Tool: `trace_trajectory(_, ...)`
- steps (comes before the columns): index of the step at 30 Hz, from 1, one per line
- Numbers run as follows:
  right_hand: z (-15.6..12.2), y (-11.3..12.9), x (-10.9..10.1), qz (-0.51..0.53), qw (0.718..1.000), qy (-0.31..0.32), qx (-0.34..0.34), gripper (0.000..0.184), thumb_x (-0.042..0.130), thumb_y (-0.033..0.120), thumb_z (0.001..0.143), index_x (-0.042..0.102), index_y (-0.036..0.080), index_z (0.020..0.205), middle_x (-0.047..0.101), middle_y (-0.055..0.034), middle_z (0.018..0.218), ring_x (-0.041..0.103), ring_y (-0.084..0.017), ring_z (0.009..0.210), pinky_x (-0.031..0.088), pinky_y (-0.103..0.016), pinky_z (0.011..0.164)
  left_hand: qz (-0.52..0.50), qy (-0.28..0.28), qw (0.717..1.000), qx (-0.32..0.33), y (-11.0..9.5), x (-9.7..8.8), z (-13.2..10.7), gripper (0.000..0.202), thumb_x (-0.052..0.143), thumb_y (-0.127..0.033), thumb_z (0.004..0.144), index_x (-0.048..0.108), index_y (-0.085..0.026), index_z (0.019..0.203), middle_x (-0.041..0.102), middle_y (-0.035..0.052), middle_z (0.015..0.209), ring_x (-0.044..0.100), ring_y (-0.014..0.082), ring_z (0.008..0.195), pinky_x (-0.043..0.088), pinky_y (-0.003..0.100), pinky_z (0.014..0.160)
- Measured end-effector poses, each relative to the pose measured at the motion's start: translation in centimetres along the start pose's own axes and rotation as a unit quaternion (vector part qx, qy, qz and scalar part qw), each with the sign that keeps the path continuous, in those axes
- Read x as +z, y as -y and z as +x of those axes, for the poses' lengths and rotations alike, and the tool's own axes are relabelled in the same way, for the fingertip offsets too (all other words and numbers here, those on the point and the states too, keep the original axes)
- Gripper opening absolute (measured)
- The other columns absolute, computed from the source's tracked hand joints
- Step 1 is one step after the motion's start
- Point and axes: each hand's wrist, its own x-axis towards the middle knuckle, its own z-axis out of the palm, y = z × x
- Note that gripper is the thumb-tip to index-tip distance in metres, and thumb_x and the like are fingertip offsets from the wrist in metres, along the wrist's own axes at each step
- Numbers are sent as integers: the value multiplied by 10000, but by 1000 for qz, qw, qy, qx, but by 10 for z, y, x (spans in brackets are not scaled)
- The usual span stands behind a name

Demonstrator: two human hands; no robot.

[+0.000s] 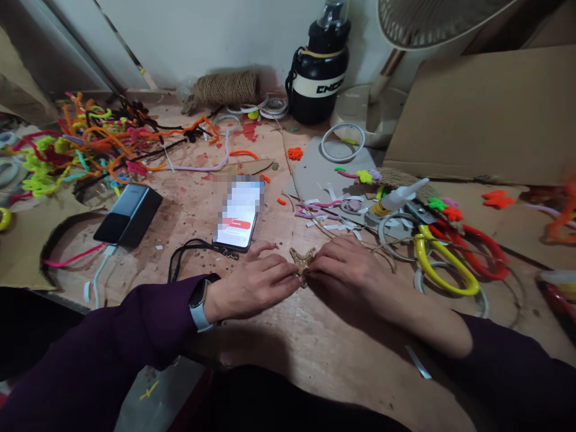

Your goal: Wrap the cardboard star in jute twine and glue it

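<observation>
Between my hands, low over the table, is a small tan star (300, 258) that looks wound from twine; its lower part is partly hidden by fingers. My left hand (256, 285), with a watch on the wrist, holds the star's left side at the fingertips. From the right, my right hand (353, 270) pinches the star's edge between thumb and fingers. Just beyond my left hand lies a lit phone (238, 216) with a black strap. A glue bottle (393, 201) stands tilted past my right hand, near scissors with yellow and red handles (443, 270).
Tangled coloured pipe cleaners (99, 141) fill the back left, near a power bank (128, 216) with a cable. A twine spool (227, 88), a black bottle (317, 84) and a fan (378, 99) stand along the wall. Cardboard (486, 120) leans at right; a white ring (342, 143) lies mid-table.
</observation>
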Motion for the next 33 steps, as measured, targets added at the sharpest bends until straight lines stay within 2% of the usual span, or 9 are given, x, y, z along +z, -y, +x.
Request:
trace_trajectory(10, -6, -6, 6, 29, 1000, -3, -3, 126, 544, 150, 953, 631, 183, 868, 597, -38, 824, 468, -183, 789, 348, -331, 748, -21, 17, 999, -21, -4, 0, -2, 173, 585, -155, 957, 636, -190, 1119, 745, -4, 1035, 657, 130, 934, 259, 393, 1137)
trace_trajectory(17, -6, -6, 5, 24, 1000, -3, -4, 128, 554, 158, 952, 646, 180, 865, 611, -40, 826, 480, -181, 793, 346, -326, 757, -64, 1, 995, -77, -8, 3, 3, 133, 616, -309, 967, 642, -199, 1037, 749, -23, 971, 649, 137, 873, 249, 405, 1148)
trace_trajectory(21, -5, -5, 2, 23, 1000, 1, -6, 143, 545, 166, 962, 664, 176, 884, 626, -45, 828, 500, -183, 811, 369, -326, 781, -58, -3, 993, -100, -11, 4, 9, 97, 604, -296, 977, 637, -205, 988, 743, -39, 920, 647, 126, 856, 225, 391, 1152)
trace_trajectory(26, -7, -8, 5, 27, 1000, -5, -7, 137, 546, 177, 967, 669, 182, 905, 633, -41, 836, 503, -175, 799, 357, -323, 768, -49, -13, 992, -117, -15, 5, 13, 44, 589, -198, 961, 629, -187, 977, 724, -31, 883, 640, 120, 813, 241, 394, 1129)
trace_trajectory(33, -8, -10, 5, 54, 998, -15, 3, 145, 547, 173, 965, 672, 176, 892, 632, -43, 824, 508, -176, 799, 350, -327, 771, -57, -11, 993, -101, -16, 4, 12, 67, 596, -170, 948, 636, -190, 998, 730, -26, 899, 651, 130, 847, 216, 426, 1144)
